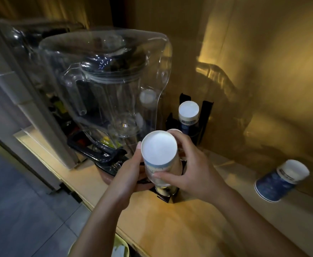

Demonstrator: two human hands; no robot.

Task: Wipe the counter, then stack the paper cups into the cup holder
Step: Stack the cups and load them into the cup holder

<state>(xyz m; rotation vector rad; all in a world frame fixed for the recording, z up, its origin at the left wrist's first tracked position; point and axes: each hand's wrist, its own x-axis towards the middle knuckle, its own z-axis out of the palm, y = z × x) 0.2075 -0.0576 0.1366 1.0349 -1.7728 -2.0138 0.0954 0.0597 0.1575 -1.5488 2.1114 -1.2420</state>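
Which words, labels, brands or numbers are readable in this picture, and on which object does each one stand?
None can be read for certain.
Cup in the back cup holder: dark print band under the rim, too blurred to read.
Cup on the counter at right: similar dark band, too blurred.
Cup in both hands: faint pale print on the side, unreadable.
Blender: no visible text.

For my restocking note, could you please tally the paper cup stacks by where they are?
Stack held in both hands: 1
Stack in the back holder slot: 1
Stack on the counter at right: 1
Total: 3
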